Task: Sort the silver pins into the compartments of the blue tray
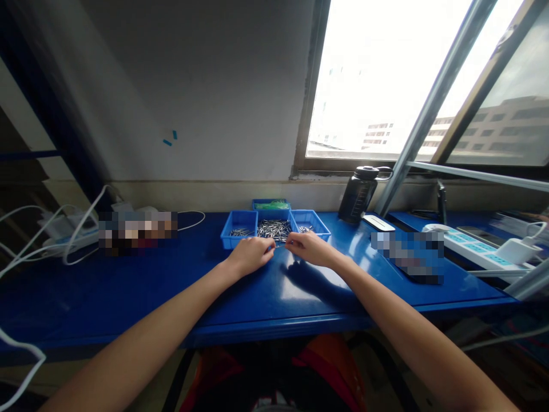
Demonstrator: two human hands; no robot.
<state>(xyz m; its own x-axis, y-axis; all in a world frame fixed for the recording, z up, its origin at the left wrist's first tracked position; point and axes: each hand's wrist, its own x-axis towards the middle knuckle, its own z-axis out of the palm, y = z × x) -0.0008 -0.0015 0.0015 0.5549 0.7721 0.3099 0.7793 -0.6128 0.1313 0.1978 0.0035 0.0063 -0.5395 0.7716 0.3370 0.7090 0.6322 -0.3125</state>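
Perhaps easy to lose: one thin, seemingly metal piece [280, 246], pinched above the glossy blue worktop [257, 297].

From the left, a smooth plastic bin [241, 218] with a few slender silvery parts [240, 232]; just in front, left hand [253, 256] with fingers nearly closed, seemingly on one end of the thin piece. Next, behind, a shiny, spiky heap of similar parts [274, 229], probably liable to scatter at a knuckle's bump. Then right hand [309, 249], also pinched, seemingly on the other end; with a weak or uneven grip, a possible fall and roll over the hard worktop. Behind that hand, another angular bin [323, 234], partly hidden; farther right, a dark, rounded bottle [358, 197].
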